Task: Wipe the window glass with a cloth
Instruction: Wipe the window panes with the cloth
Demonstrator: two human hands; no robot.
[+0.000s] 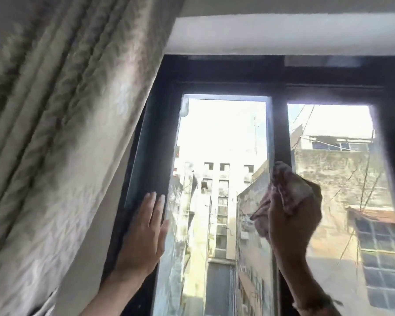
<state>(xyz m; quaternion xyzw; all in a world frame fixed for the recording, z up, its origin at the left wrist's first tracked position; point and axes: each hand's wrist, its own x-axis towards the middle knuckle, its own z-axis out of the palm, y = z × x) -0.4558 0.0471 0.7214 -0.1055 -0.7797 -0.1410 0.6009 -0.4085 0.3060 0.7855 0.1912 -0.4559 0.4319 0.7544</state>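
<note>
A tall left window pane (219, 137) and a right pane (335, 179) sit in a dark frame (279, 124). My right hand (294, 222) is raised against the glass at the dark bar between the panes, gripping a crumpled pinkish cloth (290, 190) that presses on the glass and bar. My left hand (144, 236) lies flat with fingers together on the dark left side of the frame, its fingertips pointing up. The lower left pane looks streaky and dusty.
A pale patterned curtain (55, 144) hangs at the left, pushed aside beside my left arm. A white lintel (283, 35) runs above the window. Buildings and wires show outside through the glass.
</note>
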